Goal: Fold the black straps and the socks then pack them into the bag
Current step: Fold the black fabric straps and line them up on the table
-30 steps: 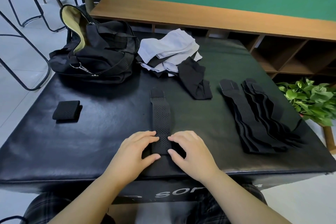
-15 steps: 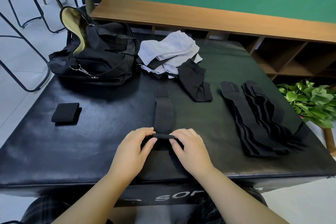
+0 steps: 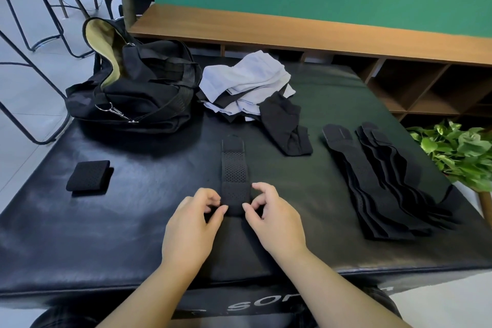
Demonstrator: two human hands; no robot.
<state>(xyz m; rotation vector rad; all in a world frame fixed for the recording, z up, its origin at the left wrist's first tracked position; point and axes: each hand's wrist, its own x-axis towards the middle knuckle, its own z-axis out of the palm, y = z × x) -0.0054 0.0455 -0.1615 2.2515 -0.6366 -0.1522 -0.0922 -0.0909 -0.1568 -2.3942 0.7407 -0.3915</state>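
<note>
A black perforated strap (image 3: pixel 234 168) lies lengthwise in the middle of the black padded table (image 3: pixel 133 210), its near end folded over onto itself. My left hand (image 3: pixel 194 224) pinches the left side of that folded end. My right hand (image 3: pixel 269 213) pinches the right side. A folded strap (image 3: pixel 89 176) rests at the left. A pile of unfolded black straps (image 3: pixel 380 181) lies at the right. White and black socks (image 3: pixel 247 85) are heaped at the back centre, one black sock (image 3: pixel 285 125) in front. The black bag (image 3: pixel 133 88) stands open at the back left.
A wooden shelf unit (image 3: pixel 346 34) runs behind the table under a green wall. A green leafy plant (image 3: pixel 458 152) stands off the table's right edge. Metal stool legs (image 3: pixel 34 42) stand on the floor at the left.
Both hands have rolled the strap's near end forward, away from me, so the folded part is now thicker and the flat length shorter. The camera view shifted slightly.
</note>
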